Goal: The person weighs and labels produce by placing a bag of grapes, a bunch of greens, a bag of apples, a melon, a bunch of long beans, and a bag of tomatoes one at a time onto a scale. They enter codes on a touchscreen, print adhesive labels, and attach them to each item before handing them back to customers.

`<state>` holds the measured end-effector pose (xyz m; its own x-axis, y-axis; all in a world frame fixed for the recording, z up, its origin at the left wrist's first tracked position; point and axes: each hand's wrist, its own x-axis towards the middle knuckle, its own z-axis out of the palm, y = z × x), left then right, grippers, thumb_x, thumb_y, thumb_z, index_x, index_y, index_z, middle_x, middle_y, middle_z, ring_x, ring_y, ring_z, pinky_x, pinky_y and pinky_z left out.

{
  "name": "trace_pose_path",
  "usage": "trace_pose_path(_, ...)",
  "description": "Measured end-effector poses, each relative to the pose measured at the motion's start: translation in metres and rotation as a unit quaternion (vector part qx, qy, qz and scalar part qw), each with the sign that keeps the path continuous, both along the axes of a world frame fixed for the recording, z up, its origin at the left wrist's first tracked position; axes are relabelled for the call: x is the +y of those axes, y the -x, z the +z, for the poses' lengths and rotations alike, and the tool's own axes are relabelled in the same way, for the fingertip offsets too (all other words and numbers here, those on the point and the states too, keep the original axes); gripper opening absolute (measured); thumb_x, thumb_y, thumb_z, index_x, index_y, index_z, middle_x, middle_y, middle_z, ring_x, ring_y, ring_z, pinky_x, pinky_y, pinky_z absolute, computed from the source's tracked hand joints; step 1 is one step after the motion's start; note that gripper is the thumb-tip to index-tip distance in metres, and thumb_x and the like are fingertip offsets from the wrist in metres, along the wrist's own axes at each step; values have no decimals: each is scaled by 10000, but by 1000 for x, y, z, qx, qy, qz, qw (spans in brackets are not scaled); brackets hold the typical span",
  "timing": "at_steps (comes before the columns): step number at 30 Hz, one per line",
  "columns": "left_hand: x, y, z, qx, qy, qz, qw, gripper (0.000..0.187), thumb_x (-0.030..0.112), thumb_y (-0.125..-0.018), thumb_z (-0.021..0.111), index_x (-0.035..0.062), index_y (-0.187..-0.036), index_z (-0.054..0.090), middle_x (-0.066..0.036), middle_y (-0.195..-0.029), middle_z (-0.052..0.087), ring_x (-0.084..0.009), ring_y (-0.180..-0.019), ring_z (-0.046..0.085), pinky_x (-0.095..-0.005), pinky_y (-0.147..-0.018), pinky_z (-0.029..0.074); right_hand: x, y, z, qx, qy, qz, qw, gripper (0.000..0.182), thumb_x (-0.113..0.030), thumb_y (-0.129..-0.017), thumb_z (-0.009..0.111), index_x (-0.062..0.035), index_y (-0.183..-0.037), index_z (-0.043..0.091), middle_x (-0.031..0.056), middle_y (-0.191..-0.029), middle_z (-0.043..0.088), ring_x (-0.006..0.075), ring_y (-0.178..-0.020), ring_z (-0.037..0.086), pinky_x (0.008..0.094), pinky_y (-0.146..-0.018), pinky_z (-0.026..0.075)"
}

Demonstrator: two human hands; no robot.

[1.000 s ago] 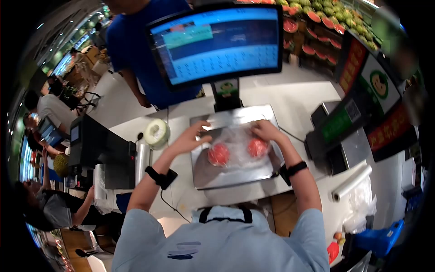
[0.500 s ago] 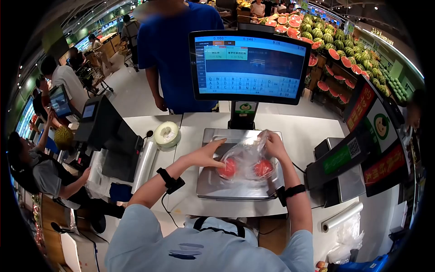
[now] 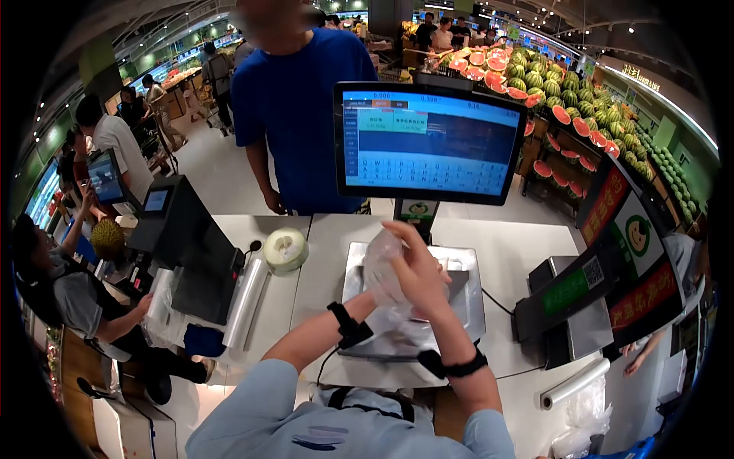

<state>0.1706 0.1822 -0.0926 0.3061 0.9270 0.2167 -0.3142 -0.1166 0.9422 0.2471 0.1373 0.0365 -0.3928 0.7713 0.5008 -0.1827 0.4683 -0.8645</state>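
A clear plastic bag point(image 3: 384, 264) is gathered up above the metal weighing scale point(image 3: 468, 306). My right hand point(image 3: 420, 277) grips the bag's bunched upper part, fingers bent around it. My left hand point(image 3: 370, 303) reaches in from the left, behind the bag and the right hand, so its fingers are mostly hidden. Low in the bag, a bit of red point(image 3: 418, 314) shows under my right wrist; the round red produce seen earlier is largely covered.
Behind the scale stands a touchscreen monitor point(image 3: 428, 145), with a person in a blue shirt point(image 3: 306, 115) beyond. A roll of tape point(image 3: 285, 249) and a plastic film roll point(image 3: 246, 302) lie left. Another roll point(image 3: 573, 382) lies right, near a sign stand point(image 3: 573, 291). A co-worker point(image 3: 84, 298) works at left.
My right hand has swung left and up with the bag's top, which is now bunched tighter. My left hand has gone behind it, and the red produce is mostly hidden.
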Motion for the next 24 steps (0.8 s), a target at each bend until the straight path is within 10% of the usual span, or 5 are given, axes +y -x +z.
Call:
trace_pose_path(6, -19, 22, 22, -124, 152, 171, 966, 363, 376, -932, 390, 125, -672, 418, 23, -571, 421, -65, -525, 393, -227, -565, 415, -19, -88, -105, -73, 24, -284, 956, 479, -141, -818, 551, -18, -1253, 389, 150, -1193, 465, 271, -1103, 457, 349, -937, 356)
trace_pose_path(10, -44, 54, 51, -312, 99, 126, 937, 366, 364, -945, 348, 149, -650, 320, 51, -512, 267, -69, -461, 274, -229, -674, 412, -35, -84, -149, 79, 425, 41, 901, 627, -524, -864, 420, -59, -1281, 365, 129, -1106, 518, 232, -953, 545, 360, -764, 482)
trace_pose_path(14, -65, 76, 53, -347, 58, -35, 935, 354, 403, -930, 386, 145, -697, 316, 43, -512, 311, -69, -450, 301, -258, -765, 374, -51, -12, -126, 250, 511, 329, 754, 968, -702, -651, 560, -104, -1343, 242, 123, -1377, 267, 283, -1253, 316, 445, -1016, 301)
trace_pose_path(17, -86, 108, 75, -64, 26, 18, 997, 340, 382, -929, 402, 132, -711, 324, 12, -544, 362, -86, -477, 330, -262, -754, 383, -49, 29, -129, 284, 462, 275, 794, 896, -534, -665, 687, -101, -1326, 265, 106, -1328, 313, 266, -1233, 336, 416, -1026, 291)
trace_pose_path(24, -74, 135, 61, -192, 148, 244, 939, 349, 312, -962, 335, 122, -669, 331, 31, -524, 297, -81, -472, 330, -229, -498, 323, -52, 52, -113, -32, 23, 54, 998, 785, -176, -685, 726, -115, -1323, 272, 136, -1293, 320, 244, -1240, 312, 380, -992, 331)
